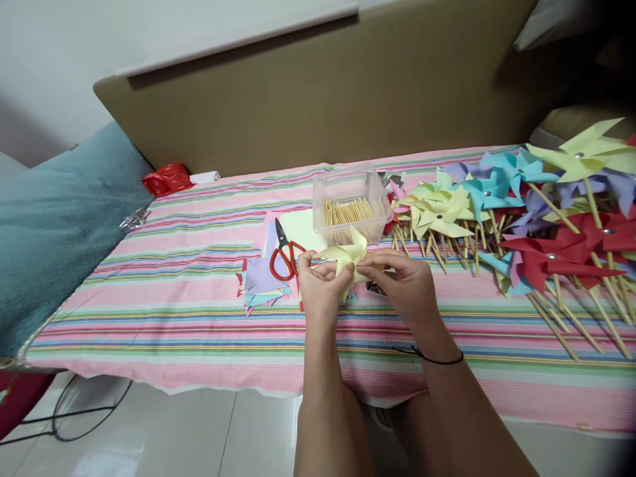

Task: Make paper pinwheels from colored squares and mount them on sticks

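Note:
Between my two hands is a pale yellow paper pinwheel (354, 252), its blades folded in towards the middle. My left hand (322, 281) is closed on its left side, the thumb pressed near the centre. From the right, my right hand (402, 278) pinches at the pinwheel's middle; a small dark spot shows by the fingertips, too small to name. Just left of my left hand lie red-handled scissors (284, 255), on a stack of coloured paper (263, 275). Behind the pinwheel stands a clear plastic box (354, 189) holding short wooden sticks (348, 212).
Many finished pinwheels on sticks (551, 255), yellow, blue, red and purple, are heaped at the right. A striped cloth (163, 305) covers the surface. At the far left are a red plastic bag (167, 179) and a blue-green cushion (74, 225). A brown backrest (298, 99) rises behind.

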The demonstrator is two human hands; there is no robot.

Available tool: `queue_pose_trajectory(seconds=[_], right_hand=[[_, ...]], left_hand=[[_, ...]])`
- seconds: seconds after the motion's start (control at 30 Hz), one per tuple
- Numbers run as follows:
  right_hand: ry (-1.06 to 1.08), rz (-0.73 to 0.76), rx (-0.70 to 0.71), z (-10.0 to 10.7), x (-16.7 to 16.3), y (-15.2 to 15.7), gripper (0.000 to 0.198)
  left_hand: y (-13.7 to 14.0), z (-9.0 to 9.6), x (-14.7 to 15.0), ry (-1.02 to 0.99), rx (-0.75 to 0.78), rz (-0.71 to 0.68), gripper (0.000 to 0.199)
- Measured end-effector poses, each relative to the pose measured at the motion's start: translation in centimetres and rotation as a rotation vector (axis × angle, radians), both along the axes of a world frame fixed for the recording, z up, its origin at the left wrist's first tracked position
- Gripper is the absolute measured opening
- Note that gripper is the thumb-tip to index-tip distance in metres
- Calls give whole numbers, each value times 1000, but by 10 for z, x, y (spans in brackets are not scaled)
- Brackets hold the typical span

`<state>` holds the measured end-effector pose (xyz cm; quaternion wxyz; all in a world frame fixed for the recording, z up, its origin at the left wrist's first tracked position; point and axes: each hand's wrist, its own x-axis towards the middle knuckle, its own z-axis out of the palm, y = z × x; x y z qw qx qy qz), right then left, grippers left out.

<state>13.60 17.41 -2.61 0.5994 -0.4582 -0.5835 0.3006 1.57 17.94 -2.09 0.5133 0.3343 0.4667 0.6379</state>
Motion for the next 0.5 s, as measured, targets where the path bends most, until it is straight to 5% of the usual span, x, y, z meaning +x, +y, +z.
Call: queue_pose_trajectory(seconds=[0.37,0.5], right_hand=[[-29,-50,9,-1,-1,1,2],[66,-60,-48,-4,0,4,51]], left_hand=[[0,0,-1,6,11,-2,57],[-3,4,-2,18,23,-19,54]])
